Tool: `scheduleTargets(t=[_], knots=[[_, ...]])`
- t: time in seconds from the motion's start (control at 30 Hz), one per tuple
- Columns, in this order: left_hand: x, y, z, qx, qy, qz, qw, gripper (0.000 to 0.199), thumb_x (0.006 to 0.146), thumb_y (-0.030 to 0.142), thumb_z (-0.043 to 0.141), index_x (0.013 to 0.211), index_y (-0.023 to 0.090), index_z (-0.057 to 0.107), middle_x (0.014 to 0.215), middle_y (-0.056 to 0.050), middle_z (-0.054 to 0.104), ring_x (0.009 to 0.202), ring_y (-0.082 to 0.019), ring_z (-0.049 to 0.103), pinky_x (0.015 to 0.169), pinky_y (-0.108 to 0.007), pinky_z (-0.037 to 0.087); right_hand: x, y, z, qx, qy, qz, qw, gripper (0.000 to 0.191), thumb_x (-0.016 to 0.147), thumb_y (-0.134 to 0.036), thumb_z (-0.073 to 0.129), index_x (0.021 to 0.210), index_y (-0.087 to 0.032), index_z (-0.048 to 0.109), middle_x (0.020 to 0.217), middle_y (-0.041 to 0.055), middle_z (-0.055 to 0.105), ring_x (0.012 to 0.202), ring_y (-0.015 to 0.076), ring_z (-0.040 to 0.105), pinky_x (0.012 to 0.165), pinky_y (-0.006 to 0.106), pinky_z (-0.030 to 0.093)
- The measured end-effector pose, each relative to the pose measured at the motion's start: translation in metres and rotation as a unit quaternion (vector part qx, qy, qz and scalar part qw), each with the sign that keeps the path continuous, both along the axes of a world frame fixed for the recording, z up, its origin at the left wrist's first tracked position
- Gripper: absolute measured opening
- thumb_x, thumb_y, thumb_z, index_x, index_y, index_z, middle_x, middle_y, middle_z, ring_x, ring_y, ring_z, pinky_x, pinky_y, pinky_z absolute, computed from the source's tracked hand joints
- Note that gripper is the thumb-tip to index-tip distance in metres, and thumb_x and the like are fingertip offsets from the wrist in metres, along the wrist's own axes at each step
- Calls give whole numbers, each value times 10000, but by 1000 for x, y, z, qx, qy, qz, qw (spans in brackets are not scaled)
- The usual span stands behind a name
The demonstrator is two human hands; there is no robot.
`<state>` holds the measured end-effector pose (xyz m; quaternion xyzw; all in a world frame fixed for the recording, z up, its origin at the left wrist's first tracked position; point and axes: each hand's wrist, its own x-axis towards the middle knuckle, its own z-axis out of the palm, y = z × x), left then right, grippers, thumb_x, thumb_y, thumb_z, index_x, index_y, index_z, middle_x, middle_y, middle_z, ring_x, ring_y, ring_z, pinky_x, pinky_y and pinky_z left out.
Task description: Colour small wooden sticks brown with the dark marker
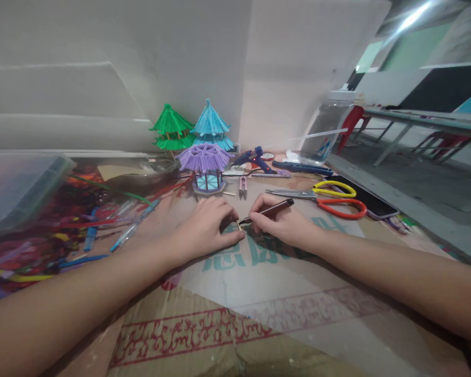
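Between the thumb and forefinger of my left hand point(212, 225) is a short thin wooden stick point(239, 225), held low over the cardboard. My right hand point(277, 220) grips a dark marker pen point(275, 208), its tip at or very close to the stick. Just beyond my hands stands a small pavilion model point(206, 167) with a purple roof and a light blue floor. Behind it are a green-roofed model point(170, 131) and a light blue-roofed model point(210, 125). Pink thread snips point(243, 187) lie beside the purple one.
Scissors point(317, 196) with yellow and red handles, a phone point(361, 196), a blue glue gun point(257, 159) and a blue utility knife point(302, 167) lie to the right. A clear bottle point(324, 128) stands behind. At left, a plastic box point(23, 183) rests among colourful pipe cleaners point(31, 256).
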<state>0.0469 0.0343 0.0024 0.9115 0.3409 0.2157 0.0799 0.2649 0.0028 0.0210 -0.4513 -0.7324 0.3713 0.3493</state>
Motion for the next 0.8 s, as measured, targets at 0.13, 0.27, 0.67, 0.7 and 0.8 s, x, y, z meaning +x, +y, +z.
scheduleTargets(t=[0.13, 0.27, 0.67, 0.7, 0.8], knots=[[0, 0, 0, -2, -3, -1, 1000, 275, 865, 452, 692, 961, 199, 646, 968, -48, 630, 995, -258, 569, 896, -419, 446, 0, 1, 0, 9, -12, -6, 1000, 122, 845, -304, 625, 799, -224, 545, 633, -15, 633, 594, 144, 581, 558, 258, 443], [0, -1, 1, -2, -1, -3, 1000, 291, 862, 467, 690, 960, 197, 647, 972, -50, 636, 987, -261, 575, 894, -422, 452, 0, 1, 0, 3, -17, -6, 1000, 118, 847, -298, 625, 809, -219, 546, 626, -15, 635, 576, 139, 568, 540, 253, 428], [-4, 5, -2, 34, -46, -41, 998, 162, 947, 182, 560, 955, 211, 720, 946, -28, 706, 963, -207, 634, 878, -353, 460, -1, -1, 3, 4, -27, -13, 1000, 103, 856, -259, 610, 790, -231, 537, 633, -13, 626, 596, 148, 579, 572, 271, 439], [-4, 5, -2, 32, -44, -41, 998, 160, 947, 186, 565, 959, 209, 722, 950, -29, 708, 962, -207, 636, 874, -352, 462, -1, -1, 3, 5, -27, -13, 1000, 104, 853, -258, 611, 786, -231, 536, 630, -16, 623, 590, 145, 576, 567, 268, 434], [-5, 6, -3, 35, -43, -48, 997, 162, 951, 184, 564, 958, 206, 725, 947, -28, 714, 958, -206, 637, 868, -350, 462, 0, -2, 4, -1, -34, -2, 999, 113, 847, -270, 612, 781, -230, 529, 627, -19, 627, 577, 143, 578, 559, 261, 431]])
